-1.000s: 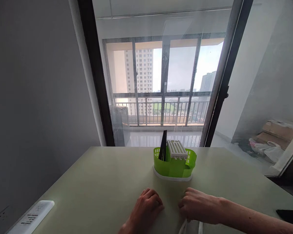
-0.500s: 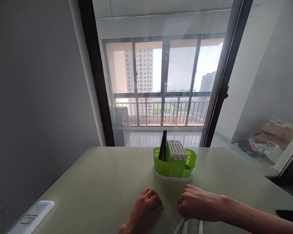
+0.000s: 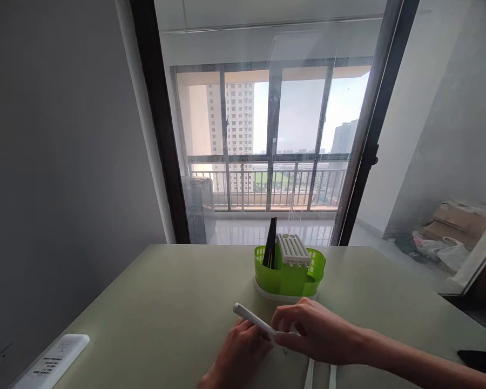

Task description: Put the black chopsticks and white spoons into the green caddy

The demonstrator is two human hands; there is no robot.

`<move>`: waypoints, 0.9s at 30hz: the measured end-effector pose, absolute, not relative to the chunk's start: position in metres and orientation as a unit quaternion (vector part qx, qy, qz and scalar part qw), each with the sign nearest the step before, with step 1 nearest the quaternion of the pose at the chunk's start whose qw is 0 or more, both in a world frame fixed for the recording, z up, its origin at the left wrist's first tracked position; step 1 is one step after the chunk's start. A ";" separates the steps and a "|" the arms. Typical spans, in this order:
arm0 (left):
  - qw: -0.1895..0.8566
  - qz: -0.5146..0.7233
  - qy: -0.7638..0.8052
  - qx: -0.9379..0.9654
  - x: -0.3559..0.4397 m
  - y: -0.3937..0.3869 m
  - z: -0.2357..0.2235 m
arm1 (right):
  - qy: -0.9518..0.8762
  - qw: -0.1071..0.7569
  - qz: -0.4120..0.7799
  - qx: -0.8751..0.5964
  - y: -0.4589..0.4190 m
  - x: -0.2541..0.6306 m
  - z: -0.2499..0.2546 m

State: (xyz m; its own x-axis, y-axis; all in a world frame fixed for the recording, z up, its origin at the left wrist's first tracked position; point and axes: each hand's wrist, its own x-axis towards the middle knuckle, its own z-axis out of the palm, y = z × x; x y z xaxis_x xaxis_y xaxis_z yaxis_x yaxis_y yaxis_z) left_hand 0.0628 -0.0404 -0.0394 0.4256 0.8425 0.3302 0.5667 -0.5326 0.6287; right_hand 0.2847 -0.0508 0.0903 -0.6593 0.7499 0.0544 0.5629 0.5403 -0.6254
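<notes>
Pinched in my right hand (image 3: 311, 329) is a white utensil with a long rounded handle (image 3: 251, 317). The handle slants up and left, passing over the fingers of my left hand (image 3: 243, 351); the utensil's other end is hidden by my right hand. My left hand rests low on the table with its fingers curled in, and nothing shows in it. Below my right hand lie two more slim white handles (image 3: 309, 374), their upper parts partly covered. Just beyond the hands stands a green cutlery holder (image 3: 294, 278) with a white slotted top and dark chopsticks (image 3: 270, 243) in its left compartment.
The pale table (image 3: 166, 302) ends at a glass door with dark frames. A white power strip (image 3: 54, 362) lies at the left edge. At the right edge there is a black object (image 3: 480, 359). Cardboard boxes (image 3: 461, 221) and bags sit on the floor to the right.
My right hand has lifted a white utensil from the group at the bottom and moved slightly left, bringing it over my left hand. The left hand has barely moved.
</notes>
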 end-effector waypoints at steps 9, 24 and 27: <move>0.458 0.449 0.373 0.671 0.065 -0.038 -0.042 | -0.624 0.116 0.594 -0.495 -0.041 0.270 0.070; 0.242 0.337 0.389 0.823 0.060 -0.043 -0.039 | -0.782 0.103 0.450 -0.419 -0.054 0.289 0.114; 0.297 0.359 0.394 0.793 0.062 -0.044 -0.033 | -0.856 0.146 0.276 -0.412 -0.063 0.287 0.124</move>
State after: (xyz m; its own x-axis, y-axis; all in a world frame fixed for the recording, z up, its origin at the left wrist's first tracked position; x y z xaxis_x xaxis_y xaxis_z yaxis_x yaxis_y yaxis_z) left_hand 0.0616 -0.0441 -0.0329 0.4327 0.8370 0.3349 0.4104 -0.5137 0.7534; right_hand 0.2872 -0.0632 0.1245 -0.6180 0.7858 0.0222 0.6247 0.5081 -0.5929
